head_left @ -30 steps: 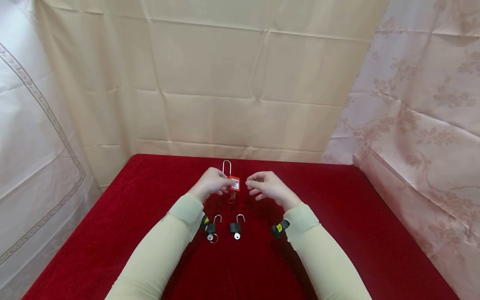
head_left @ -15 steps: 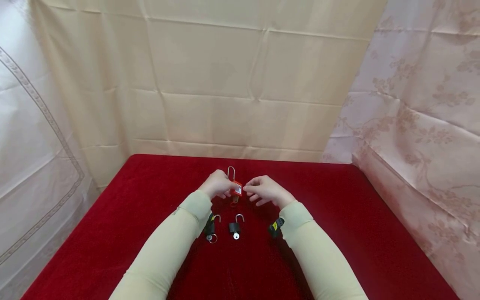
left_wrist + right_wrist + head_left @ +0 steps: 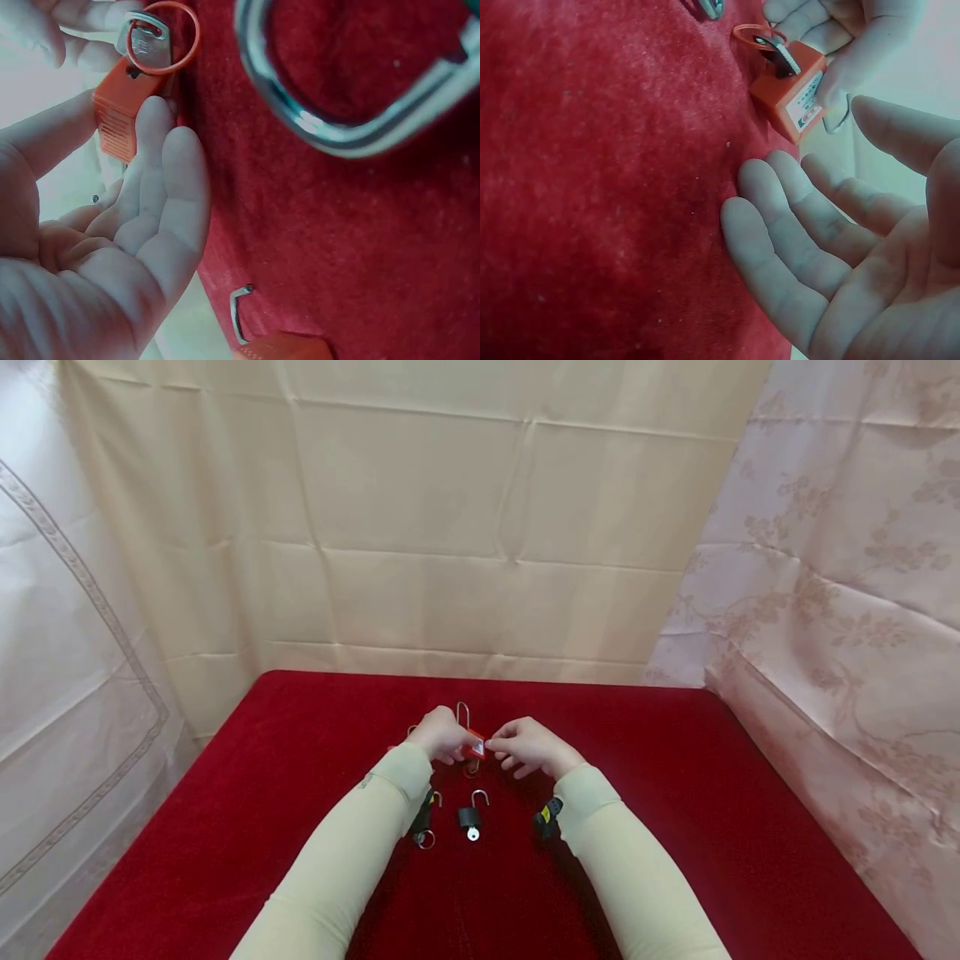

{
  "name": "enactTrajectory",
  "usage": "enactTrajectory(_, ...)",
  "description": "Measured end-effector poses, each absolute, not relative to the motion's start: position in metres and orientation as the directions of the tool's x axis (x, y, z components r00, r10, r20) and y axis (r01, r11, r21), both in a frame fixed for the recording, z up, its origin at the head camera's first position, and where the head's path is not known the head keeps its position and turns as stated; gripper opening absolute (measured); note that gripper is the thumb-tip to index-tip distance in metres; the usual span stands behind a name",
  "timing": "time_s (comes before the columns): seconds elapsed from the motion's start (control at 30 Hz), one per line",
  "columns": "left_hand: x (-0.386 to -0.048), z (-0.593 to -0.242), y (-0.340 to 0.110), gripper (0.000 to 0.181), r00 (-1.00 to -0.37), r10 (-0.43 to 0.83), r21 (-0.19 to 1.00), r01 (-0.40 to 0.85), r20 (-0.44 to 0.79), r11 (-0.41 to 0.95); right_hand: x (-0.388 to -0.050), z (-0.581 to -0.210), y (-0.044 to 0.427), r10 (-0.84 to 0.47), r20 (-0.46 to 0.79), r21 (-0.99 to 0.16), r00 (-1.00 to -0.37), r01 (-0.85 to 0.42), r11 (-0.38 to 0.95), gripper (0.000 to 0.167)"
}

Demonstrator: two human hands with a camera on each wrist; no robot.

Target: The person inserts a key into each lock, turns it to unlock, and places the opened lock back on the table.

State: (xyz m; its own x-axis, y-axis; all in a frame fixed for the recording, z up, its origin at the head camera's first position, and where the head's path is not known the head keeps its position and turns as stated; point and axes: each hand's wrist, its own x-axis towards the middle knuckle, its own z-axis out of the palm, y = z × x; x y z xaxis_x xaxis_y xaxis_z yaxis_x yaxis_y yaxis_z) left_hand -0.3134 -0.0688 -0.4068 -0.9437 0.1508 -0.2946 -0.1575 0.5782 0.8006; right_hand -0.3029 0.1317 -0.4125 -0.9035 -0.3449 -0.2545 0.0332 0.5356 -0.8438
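My left hand (image 3: 442,735) pinches a red-orange padlock (image 3: 476,745) between thumb and fingers, its long shackle pointing up and away. A key (image 3: 154,46) with an orange ring (image 3: 196,37) sits in the lock's bottom. A white label (image 3: 806,103) covers one face. Close to the lock's right side is my right hand (image 3: 534,748), fingers loosely bent and spread; in the right wrist view its thumb and fingers hold nothing. A black padlock (image 3: 469,817) with raised shackle and key lies nearer me. Beside it another black padlock (image 3: 422,820) is partly hidden by the left wrist.
Another orange padlock (image 3: 289,346) lies past my left hand, mostly hidden in the head view. A red velvet cloth (image 3: 645,793) covers the table. Beige curtain (image 3: 420,527) hangs behind, with patterned cloth (image 3: 847,593) at right.
My left hand has carried the red-orange padlock slightly right and toward me. My right hand has shifted slightly toward me, and the gap between it and the lock is smaller.
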Motion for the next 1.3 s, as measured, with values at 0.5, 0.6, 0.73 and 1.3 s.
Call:
enactTrajectory(0.5, -0.309, -0.403, -0.075, 0.022, -0.956, 0.108, 0.718, -0.129, -0.274, 0.684, -0.304, -0.412, 0.129, -0.345, -0.254, -0.825, -0.904, 0.016, 0.564, 0.025)
enactTrajectory(0.6, -0.31, -0.403, -0.076, 0.02, -0.956, 0.105, 0.708, -0.127, -0.275, 0.695, -0.304, -0.411, 0.128, -0.346, -0.255, -0.818, -0.903, 0.01, 0.575, 0.025)
enactTrajectory(0.73, -0.31, -0.398, -0.076, 0.021, -0.957, 0.112, 0.7, -0.112, -0.266, 0.706, -0.303, -0.409, 0.13, -0.345, -0.241, -0.814, -0.907, -0.005, 0.581, 0.026)
enactTrajectory(1.3, -0.294, -0.327, -0.083, 0.021, -0.935, 0.239, 0.403, 0.331, 0.261, 0.853, -0.299, -0.347, 0.155, -0.308, 0.146, -0.786, -0.94, -0.299, 0.541, 0.037)
